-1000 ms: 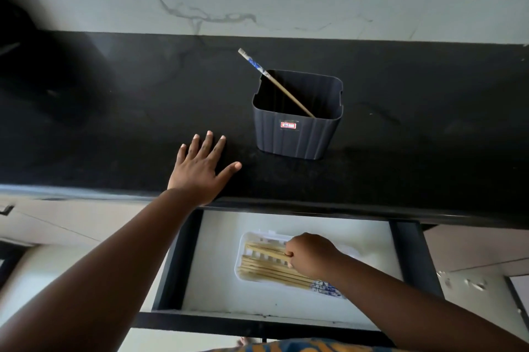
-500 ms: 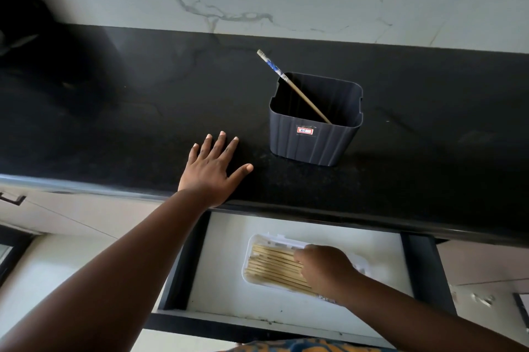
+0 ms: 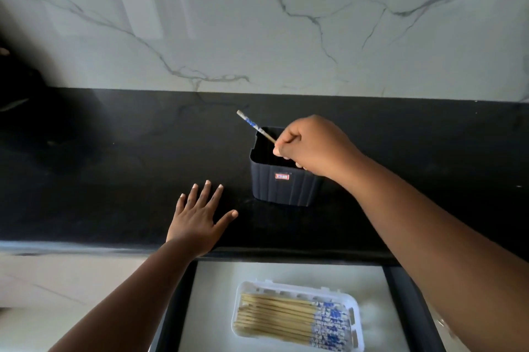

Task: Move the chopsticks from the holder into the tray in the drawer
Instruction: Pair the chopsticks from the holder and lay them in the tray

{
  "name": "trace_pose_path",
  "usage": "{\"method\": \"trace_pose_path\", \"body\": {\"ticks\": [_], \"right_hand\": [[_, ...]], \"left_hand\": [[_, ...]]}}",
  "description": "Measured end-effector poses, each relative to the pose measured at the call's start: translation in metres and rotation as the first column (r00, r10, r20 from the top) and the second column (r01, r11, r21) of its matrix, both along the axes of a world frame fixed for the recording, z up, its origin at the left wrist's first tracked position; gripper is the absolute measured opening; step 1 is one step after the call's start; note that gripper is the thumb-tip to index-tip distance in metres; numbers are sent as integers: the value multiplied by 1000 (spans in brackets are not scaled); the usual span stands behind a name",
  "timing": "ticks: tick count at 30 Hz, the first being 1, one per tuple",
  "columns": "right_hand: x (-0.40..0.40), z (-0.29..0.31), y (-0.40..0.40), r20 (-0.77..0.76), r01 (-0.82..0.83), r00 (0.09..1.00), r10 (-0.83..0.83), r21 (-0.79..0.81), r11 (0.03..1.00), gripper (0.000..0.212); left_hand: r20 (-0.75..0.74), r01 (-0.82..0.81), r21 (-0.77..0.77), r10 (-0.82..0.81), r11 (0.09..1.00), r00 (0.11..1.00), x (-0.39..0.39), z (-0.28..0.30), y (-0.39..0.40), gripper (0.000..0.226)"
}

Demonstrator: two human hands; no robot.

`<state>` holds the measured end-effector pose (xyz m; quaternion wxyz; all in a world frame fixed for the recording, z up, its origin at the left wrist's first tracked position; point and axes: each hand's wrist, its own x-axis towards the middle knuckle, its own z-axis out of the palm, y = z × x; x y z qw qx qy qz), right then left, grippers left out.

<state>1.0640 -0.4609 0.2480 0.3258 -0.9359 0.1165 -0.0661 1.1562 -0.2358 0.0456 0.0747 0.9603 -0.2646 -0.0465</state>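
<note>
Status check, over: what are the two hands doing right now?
Right hand closed on the last chopstick in the holder. Left hand flat on the counter. Tray in the open drawer nearly full. Path clear.

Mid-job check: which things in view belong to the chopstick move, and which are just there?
In the job:
- last chopstick, gripped by the right hand
- dark holder
- white tray in the open drawer, with chopsticks in the tray

Just there:
- left hand, flat on the black counter
- marble wall

Head camera looks steeply down, close over counter (image 3: 114, 179) and open drawer (image 3: 211, 308).
</note>
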Motion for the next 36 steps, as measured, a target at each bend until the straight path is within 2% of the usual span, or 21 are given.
{"method": "trace_pose_path", "body": {"ticks": [3,6,9,14,16,18,20,22,24,30,34,36], "right_hand": [[40,-22,-11,-128,74,987,-101,-200,977,11],[69,-46,-18,-168,75,976,-135,-318,945,9],[87,-56,-21,-190,66,972,-141,-355,933,6],[96,-61,-22,-177,59,978,-114,-288,956,8],[92,-55,-23,-154,67,983,-96,-184,981,10],[83,-38,-24,-83,70,994,-64,66,995,11],[72,-12,-25,16,34,999,-40,292,956,8],[59,18,-26,94,-23,995,-19,431,902,3],[46,43,-25,140,-57,990,-22,538,841,8],[18,62,-20,159,-163,985,65,753,637,16],[8,53,-18,180,-173,983,47,792,585,23],[5,48,-15,193,-157,981,-2,805,572,18]], "left_hand": [[-4,-2,-12,2,1000,1000,-1,3,0,89],[10,-10,-18,11,1000,1000,-2,4,-1,85],[19,-16,-23,16,1000,1000,-2,2,-1,82],[34,-19,-42,20,999,999,-1,0,0,82],[37,-20,-49,22,999,999,-1,-2,0,83],[38,-17,-54,19,998,999,0,-3,1,84],[36,-18,-63,20,998,999,0,-5,2,85],[32,-21,-74,24,997,999,0,-6,2,85],[26,-24,-84,26,996,999,0,-6,1,83],[11,-37,-73,38,997,999,-2,-1,-2,83],[-5,-46,-59,46,997,999,-2,3,-5,82],[-10,-52,-49,51,997,999,-2,4,-5,81]]}}
